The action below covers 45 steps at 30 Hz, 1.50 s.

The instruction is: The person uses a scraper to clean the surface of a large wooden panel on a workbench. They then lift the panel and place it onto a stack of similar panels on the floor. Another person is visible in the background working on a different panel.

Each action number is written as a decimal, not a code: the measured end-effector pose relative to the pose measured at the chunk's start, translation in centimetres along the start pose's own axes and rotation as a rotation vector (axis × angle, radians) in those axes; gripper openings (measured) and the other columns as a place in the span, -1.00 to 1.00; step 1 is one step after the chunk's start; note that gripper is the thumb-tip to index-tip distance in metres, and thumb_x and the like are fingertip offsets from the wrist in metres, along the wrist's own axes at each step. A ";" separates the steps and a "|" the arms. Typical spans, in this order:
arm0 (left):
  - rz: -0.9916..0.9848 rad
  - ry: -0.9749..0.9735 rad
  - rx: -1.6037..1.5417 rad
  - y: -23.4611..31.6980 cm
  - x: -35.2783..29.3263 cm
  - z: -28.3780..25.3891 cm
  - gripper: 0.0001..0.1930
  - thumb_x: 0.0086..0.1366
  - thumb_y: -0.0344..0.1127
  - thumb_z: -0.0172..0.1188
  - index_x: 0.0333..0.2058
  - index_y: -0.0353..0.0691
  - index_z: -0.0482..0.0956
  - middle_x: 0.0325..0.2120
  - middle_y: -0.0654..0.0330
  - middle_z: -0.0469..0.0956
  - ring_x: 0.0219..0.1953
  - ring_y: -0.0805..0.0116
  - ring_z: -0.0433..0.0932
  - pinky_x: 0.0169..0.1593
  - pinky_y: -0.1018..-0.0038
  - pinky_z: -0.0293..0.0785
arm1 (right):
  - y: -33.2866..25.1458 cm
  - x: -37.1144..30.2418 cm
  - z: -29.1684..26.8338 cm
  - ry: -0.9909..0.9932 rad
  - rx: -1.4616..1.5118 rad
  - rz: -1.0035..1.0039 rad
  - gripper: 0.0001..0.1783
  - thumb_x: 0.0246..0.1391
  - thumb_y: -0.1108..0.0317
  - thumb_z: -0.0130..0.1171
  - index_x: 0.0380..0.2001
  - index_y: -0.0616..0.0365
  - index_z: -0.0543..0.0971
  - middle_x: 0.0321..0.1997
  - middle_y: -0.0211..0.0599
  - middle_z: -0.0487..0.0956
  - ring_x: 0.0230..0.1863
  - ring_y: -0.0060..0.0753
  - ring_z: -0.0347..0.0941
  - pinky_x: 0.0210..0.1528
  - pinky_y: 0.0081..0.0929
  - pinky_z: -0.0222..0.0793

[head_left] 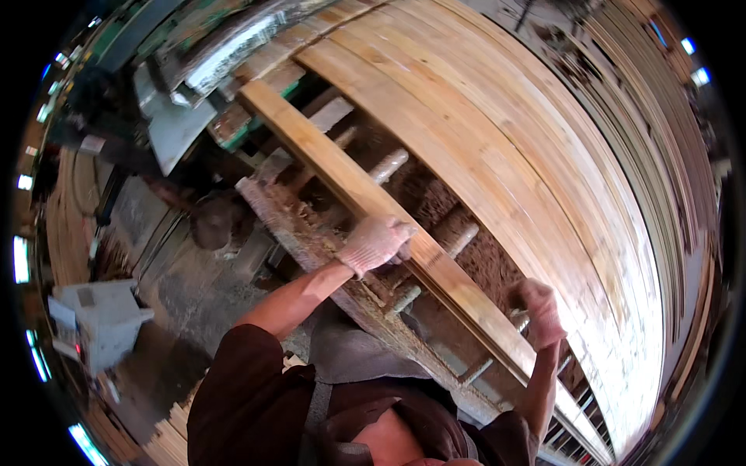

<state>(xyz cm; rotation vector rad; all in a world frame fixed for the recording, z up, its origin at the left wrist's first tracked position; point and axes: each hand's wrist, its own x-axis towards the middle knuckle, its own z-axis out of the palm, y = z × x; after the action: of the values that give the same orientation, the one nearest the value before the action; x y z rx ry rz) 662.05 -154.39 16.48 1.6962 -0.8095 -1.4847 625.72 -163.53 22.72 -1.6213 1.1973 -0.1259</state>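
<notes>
One long wooden board [318, 151] is positioned diagonally above metal bars [464, 241]. Its near edge is gripped by the gloved left hand [377, 242]. The gloved right hand [538, 311] is held beside the far edge with fingers bent; whether the board is gripped by it cannot be told. Sawdust [423, 194] is collected below. Beyond the sawdust, joined planks [482, 147] are laid side by side.
</notes>
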 end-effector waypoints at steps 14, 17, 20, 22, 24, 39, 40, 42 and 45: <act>-0.553 -0.039 -0.601 -5.6 2.5 -1.7 0.22 0.13 0.54 0.12 0.33 -0.52 -0.01 0.33 -0.32 0.08 0.29 -0.19 0.28 0.23 -0.17 0.34 | 9.0 -8.7 14.4 0.497 1.691 0.524 0.04 0.24 -0.41 -0.10 0.41 0.26 0.00 0.36 0.44 0.18 0.29 0.35 0.29 0.06 0.18 0.45; -0.524 0.008 -0.788 -6.3 2.9 0.2 0.09 0.14 0.46 0.19 0.38 -0.25 0.07 0.31 -0.10 0.21 0.39 -0.14 0.13 0.33 -0.18 0.22 | 9.9 -7.1 15.6 0.698 1.766 0.520 0.04 0.22 -0.32 0.08 0.44 0.19 -0.04 0.37 0.49 0.10 0.30 0.44 0.24 0.07 0.20 0.50; -0.407 0.067 -0.819 -7.7 2.8 1.1 -0.05 0.14 0.44 0.20 0.33 -0.07 0.22 0.30 0.16 0.28 0.36 0.09 0.23 0.36 -0.11 0.20 | 9.0 -7.4 15.5 0.692 1.640 0.502 -0.12 0.20 -0.21 0.19 0.32 0.21 0.20 0.16 0.21 0.42 0.06 0.07 0.51 -0.08 0.01 0.59; -0.388 0.132 -0.753 -6.6 2.4 1.6 -0.05 0.15 0.44 0.20 0.32 -0.11 0.24 0.30 0.13 0.28 0.34 0.13 0.25 0.38 -0.06 0.19 | 7.9 -9.0 13.9 0.431 1.314 0.574 -0.24 0.22 -0.16 0.20 0.24 0.21 0.35 0.00 0.06 0.58 -0.04 -0.14 0.58 -0.11 -0.10 0.59; -0.411 0.094 -0.744 -7.6 3.4 0.7 -0.11 0.18 0.40 0.21 0.32 -0.04 0.24 0.28 0.13 0.30 0.32 0.09 0.28 0.29 -0.09 0.31 | 6.1 -10.9 12.2 0.215 0.627 0.663 -0.39 0.21 -0.03 0.25 0.11 0.24 0.48 -0.17 -0.03 0.68 -0.11 -0.31 0.63 -0.14 -0.33 0.59; -0.352 0.206 -0.577 -6.9 2.9 1.9 -0.17 0.13 0.35 0.32 0.19 -0.11 0.38 0.11 0.11 0.47 0.17 0.05 0.46 0.16 -0.03 0.47 | 11.7 -5.3 3.8 0.418 -1.699 -0.250 -0.82 0.10 0.37 0.09 -0.26 0.22 0.54 -0.54 -0.30 0.46 -0.54 -0.39 0.44 -0.64 -0.30 0.30; -0.353 0.172 -0.588 -7.0 3.2 1.4 -0.20 0.15 0.33 0.32 0.19 -0.11 0.39 0.08 0.10 0.48 0.15 0.05 0.47 0.12 0.00 0.50 | 9.1 -5.3 2.9 0.415 -1.599 -0.218 -0.85 0.07 0.39 0.10 -0.29 0.21 0.53 -0.55 -0.32 0.45 -0.55 -0.39 0.44 -0.63 -0.28 0.31; -0.345 0.133 -0.559 -6.3 3.8 1.3 -0.29 0.20 0.26 0.32 0.15 -0.11 0.42 -0.01 0.07 0.50 0.01 0.03 0.56 -0.05 0.11 0.62 | 7.8 -3.3 2.2 0.506 -1.446 -0.085 -0.88 -0.04 0.41 0.15 -0.39 0.16 0.49 -0.58 -0.33 0.44 -0.56 -0.36 0.45 -0.61 -0.23 0.35; -0.396 0.083 -0.445 -7.3 5.1 0.4 -0.33 0.23 0.22 0.30 0.13 -0.11 0.43 -0.06 0.03 0.52 -0.11 0.02 0.61 -0.18 0.17 0.66 | 7.7 -4.2 1.2 0.243 -1.276 0.008 -0.68 -0.06 0.30 0.27 -0.24 0.18 0.46 -0.46 -0.33 0.51 -0.43 -0.38 0.50 -0.52 -0.33 0.39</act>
<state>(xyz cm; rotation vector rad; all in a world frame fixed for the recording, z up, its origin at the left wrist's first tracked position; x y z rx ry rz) 662.28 -154.77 7.63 1.6113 -0.0776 -1.6863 619.51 -159.10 18.15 -2.7334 1.5886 0.5830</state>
